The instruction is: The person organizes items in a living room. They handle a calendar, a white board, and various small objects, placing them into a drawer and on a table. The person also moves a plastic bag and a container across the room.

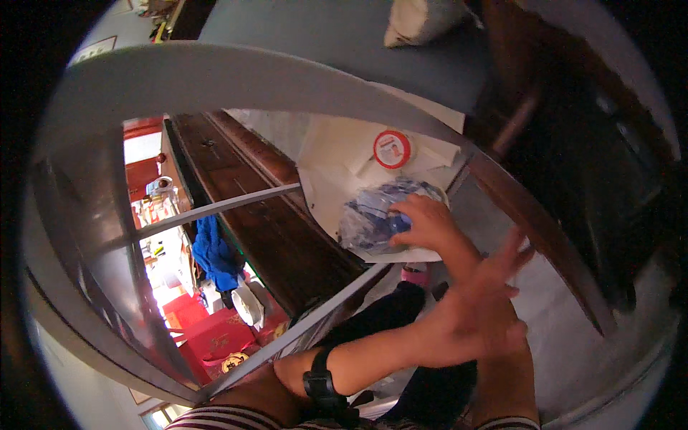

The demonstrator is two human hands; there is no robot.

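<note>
My right hand rests on a clear plastic bag with blue contents. Its thumb and fingers lie on either side of a blue part; whether they grip is unclear. The bag is inside an open cream-white container, beside a round tub with a red-rimmed lid. Blurred, my left hand crosses over my right forearm with its fingers spread and nothing visible in them. Contact between the two arms cannot be told. A black strap circles my left forearm.
A large grey curved frame with thin bars stands around the container. Left of it are a dark wooden furniture piece, a blue cloth and red boxes. A pale bag is at the top.
</note>
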